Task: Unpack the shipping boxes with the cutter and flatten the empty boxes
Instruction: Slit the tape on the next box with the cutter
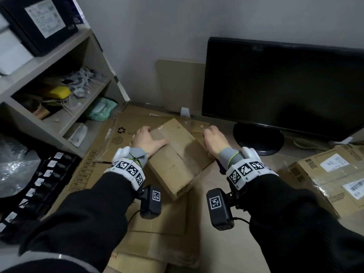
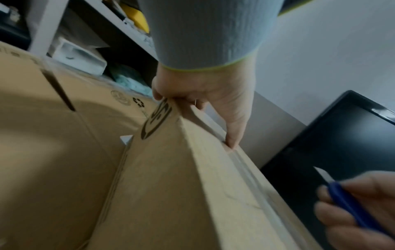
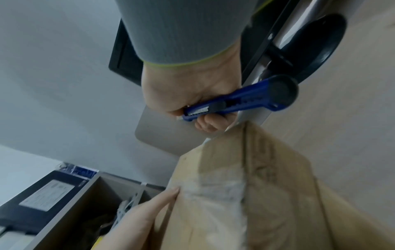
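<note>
A small brown cardboard box [image 1: 173, 154] sealed with clear tape lies tilted on flattened cardboard in the middle of the floor. My left hand [image 1: 145, 138] grips its far left corner; in the left wrist view the fingers [image 2: 162, 98] wrap over the edge and the thumb lies along the taped seam of the box [image 2: 171, 186]. My right hand [image 1: 214, 140] hovers at the box's right far edge, closed round a blue cutter [image 3: 235, 99]. The cutter's short blade [image 2: 322, 174] is out and clear of the cardboard. The box [image 3: 245, 194] sits just below that hand.
A black monitor [image 1: 281, 85] stands at the back right on a round base. A shelf unit [image 1: 59, 75] with clutter fills the left. Flattened cardboard sheets [image 1: 157, 223] cover the floor near me. Labelled taped boxes [image 1: 331, 174] sit at the right, and a black tray [image 1: 39, 184] at the left.
</note>
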{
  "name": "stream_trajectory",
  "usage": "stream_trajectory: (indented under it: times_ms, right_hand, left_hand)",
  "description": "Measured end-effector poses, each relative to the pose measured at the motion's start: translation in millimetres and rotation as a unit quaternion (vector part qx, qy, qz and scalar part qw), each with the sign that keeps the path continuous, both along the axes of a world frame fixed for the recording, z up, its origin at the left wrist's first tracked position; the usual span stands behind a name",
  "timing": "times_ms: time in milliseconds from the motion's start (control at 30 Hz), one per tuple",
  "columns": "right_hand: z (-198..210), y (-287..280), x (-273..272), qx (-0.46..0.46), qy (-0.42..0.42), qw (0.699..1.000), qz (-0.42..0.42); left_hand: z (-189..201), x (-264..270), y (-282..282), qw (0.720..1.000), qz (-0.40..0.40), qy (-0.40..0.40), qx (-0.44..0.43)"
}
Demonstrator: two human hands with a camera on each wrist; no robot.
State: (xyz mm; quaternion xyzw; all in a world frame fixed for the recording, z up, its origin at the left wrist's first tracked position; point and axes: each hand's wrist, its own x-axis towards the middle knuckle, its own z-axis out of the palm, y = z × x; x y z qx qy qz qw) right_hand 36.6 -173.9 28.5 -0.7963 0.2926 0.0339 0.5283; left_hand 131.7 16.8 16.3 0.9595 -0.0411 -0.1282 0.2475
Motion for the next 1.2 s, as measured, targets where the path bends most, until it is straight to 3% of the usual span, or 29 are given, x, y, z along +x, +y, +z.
stream_trajectory:
  times_ms: [233,500,800,1200]
  right_hand:
    - [8.4,53.1,37.3,-0.136,0.012,0.983,0.124]
    - [5.8,75.0,70.7,-0.215,0.027,0.968,0.124]
    - [9.0,83.6,67.1,-0.238,0.047,0.963,0.120]
    - [19.3,93.5,69.5,-0.272,0.084,0.942,0.176]
  left_hand:
    - [-10.8,-3.3,4.1,0.990,0.024,-0.020,-0.136]
    - [-25.2,11.5,19.6,0.979,-0.021,0.041,-0.200]
    - [-19.8,23.9,8.0,0.977,0.018,0.106,-0.185]
    - [-22.1,29.8,14.0,0.980,-0.017,0.092,-0.174]
